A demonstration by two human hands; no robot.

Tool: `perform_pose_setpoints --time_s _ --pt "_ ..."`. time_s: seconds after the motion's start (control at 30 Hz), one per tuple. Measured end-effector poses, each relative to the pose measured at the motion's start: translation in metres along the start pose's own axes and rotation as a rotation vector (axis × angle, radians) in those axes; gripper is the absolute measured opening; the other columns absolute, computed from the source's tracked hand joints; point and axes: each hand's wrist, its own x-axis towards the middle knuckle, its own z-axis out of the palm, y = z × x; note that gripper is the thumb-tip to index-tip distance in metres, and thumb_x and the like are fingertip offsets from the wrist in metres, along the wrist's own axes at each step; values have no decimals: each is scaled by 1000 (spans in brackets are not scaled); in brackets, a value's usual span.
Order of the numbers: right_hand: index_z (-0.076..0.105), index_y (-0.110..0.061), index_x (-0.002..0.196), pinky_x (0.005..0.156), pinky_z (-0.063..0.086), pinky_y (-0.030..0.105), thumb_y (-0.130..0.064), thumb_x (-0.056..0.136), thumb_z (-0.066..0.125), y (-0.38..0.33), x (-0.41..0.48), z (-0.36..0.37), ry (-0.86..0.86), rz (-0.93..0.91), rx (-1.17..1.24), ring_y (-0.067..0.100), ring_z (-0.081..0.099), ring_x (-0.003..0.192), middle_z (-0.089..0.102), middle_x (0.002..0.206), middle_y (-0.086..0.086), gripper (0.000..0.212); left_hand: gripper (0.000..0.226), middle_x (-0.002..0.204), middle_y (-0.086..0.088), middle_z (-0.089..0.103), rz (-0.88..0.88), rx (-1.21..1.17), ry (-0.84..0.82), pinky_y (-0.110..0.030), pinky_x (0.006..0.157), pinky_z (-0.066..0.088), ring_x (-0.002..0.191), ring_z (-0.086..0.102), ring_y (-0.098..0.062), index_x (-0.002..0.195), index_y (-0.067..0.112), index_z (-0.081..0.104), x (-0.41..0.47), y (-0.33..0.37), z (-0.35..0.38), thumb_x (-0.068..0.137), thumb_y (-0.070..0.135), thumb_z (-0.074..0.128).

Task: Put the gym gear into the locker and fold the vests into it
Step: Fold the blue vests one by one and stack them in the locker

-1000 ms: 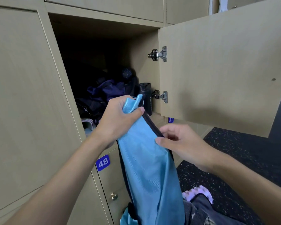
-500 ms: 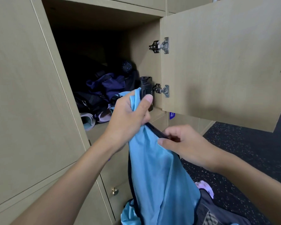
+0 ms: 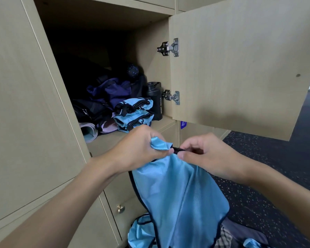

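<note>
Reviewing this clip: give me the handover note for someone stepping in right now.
Left hand: grips the light blue vest at its top edge.
Right hand: pinches the vest's black trim beside it; the vest hangs unfolded before the open locker.
Inside: folded vests, black bottle, dark bag, rolled mat.
Done: gear and some vests stowed.
Left: fold this vest and stack it; more blue fabric lies on the floor below.
</note>
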Motion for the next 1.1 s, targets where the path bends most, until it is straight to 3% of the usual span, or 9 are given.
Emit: perform_pose_setpoints --time_s 0.27,0.33,0.43,0.6,0.7,0.87,0.93,1.03,1.1 --pt "70 -9 89 69 47 32 -20 93 67 5 -3 -11 -58 32 -101 10 55 69 73 85 10 11 36 52 1 47 -74 153 173 -30 53 36 47 39 -9 57 15 50 2 -16 -17 83 24 73" --pt "70 -7 86 62 39 30 -18 93 64 3 -3 -9 -52 1 -96 12 47 65 67 79 18 14 14 70 9 64 -40 98 122 -22 67 45 65 56 1 75 29 67 -1 -12 -8 78 30 80" --pt "68 -3 84 59 34 30 -15 95 62 0 -2 -4 -78 -29 -93 11 41 63 59 69 18 18 53 111 26 65 39 -7 -5 -11 95 40 107 56 14 121 28 69 -1 -4 10 71 30 88" --pt "72 -5 89 60 37 26 -15 95 61 1 -3 -4 -73 -43 -96 7 44 64 68 78 18 16 14 67 -6 66 69 -251 -36 -24 55 43 56 50 -8 87 12 76 -1 2 29 76 8 84" --pt "70 -9 94 61 40 20 -16 93 65 1 -4 -10 -84 -18 -45 4 49 61 70 74 6 8 12 54 -2 49 33 -235 12 -19 45 31 45 37 -6 83 0 72 0 -1 19 84 10 77" --pt "69 -13 101 82 54 31 -16 93 67 4 -9 -20 -132 39 -16 11 66 78 77 94 0 10 21 57 1 47 -64 -18 156 -18 44 32 45 37 -5 79 -4 63 3 -15 0 87 12 72" --pt "69 -12 91 65 49 32 -18 93 66 2 -10 -20 -114 36 -57 13 56 64 74 80 0 7 7 65 11 59 -55 -59 178 -14 51 40 50 47 -1 89 11 73 1 -12 0 83 11 76" --pt "67 -9 81 50 31 15 -12 93 64 -2 -9 -15 -91 2 -79 3 36 49 52 57 -9 13 46 105 16 73 5 -262 20 -9 80 48 88 67 8 117 21 69 0 -2 14 75 8 84" --pt "69 -5 86 51 30 12 -6 92 63 -2 -9 -13 -82 -10 -73 0 37 48 54 58 -10 8 40 97 13 74 29 -338 -86 -14 77 50 81 68 0 112 15 72 0 2 27 75 8 85"
